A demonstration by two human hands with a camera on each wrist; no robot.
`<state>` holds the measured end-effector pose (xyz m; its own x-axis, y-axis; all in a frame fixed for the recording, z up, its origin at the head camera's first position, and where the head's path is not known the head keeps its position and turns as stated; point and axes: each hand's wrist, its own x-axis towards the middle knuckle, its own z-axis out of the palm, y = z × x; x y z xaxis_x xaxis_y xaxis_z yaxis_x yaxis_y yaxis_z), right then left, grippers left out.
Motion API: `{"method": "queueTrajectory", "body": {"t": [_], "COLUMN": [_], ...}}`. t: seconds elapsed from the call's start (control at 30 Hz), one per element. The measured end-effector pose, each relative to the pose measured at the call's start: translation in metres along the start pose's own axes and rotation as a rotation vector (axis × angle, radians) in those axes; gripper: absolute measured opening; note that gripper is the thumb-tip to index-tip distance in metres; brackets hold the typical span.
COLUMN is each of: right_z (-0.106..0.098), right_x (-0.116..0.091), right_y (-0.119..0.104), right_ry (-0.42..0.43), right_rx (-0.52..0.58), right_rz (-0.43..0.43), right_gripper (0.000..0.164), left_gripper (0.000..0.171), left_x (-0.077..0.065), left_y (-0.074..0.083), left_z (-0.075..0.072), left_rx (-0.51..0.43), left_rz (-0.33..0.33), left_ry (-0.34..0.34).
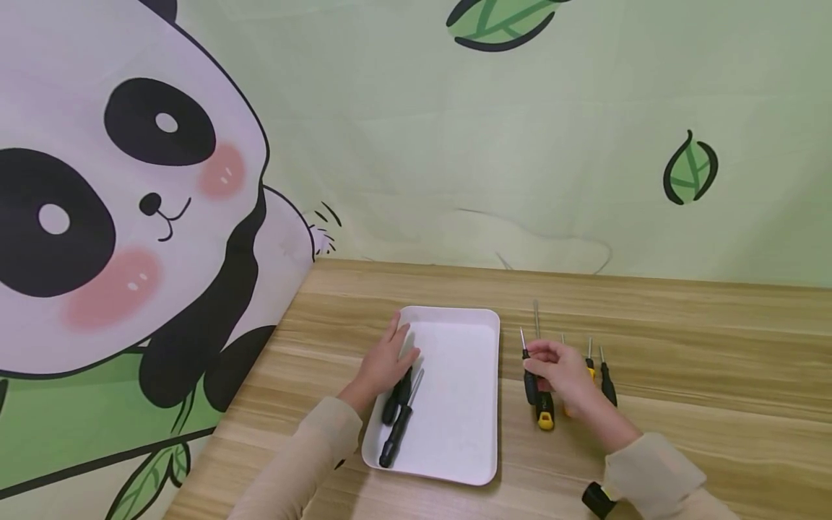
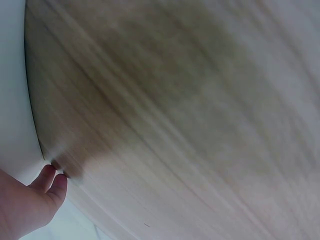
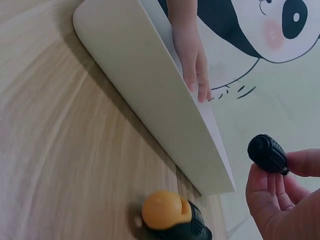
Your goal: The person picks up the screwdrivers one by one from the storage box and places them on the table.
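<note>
Locate the black screwdriver (image 1: 530, 388) below and right of centre in the head frame, pinched between thumb and fingers of the right hand (image 1: 567, 375), long axis near-vertical, tip toward the upper edge, just right of the white tray (image 1: 458, 404). Note two dark-handled screwdrivers (image 1: 396, 437) inside along the tray's left side, and the left hand (image 1: 383, 363) over its upper-left rim, fingers extended, grasping nothing visible.
</note>
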<state>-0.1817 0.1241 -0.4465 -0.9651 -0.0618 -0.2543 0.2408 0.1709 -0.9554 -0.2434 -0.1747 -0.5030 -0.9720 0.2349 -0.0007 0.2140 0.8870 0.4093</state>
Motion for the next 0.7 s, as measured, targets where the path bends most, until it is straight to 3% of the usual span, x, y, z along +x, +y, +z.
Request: {"method": "queueTrajectory", "body": {"t": [0.43,0.7], "right_z": [-0.03,-0.044], "right_x": [0.003,0.003], "right_y": [0.005,0.007], "right_ry": [0.007,0.028], "right_rx": [0.047,0.01], "right_rz": [0.02,0.016], "right_gripper": [0.035,0.037], "left_gripper": [0.058,0.059], "left_x": [0.0,-0.001], "left_y": [0.0,-0.001], "left_z": [0.001,0.001], "left_rx": [0.008,-0.012], "left_rz": [0.0,0.023], "left_ry": [0.008,0.019]}}
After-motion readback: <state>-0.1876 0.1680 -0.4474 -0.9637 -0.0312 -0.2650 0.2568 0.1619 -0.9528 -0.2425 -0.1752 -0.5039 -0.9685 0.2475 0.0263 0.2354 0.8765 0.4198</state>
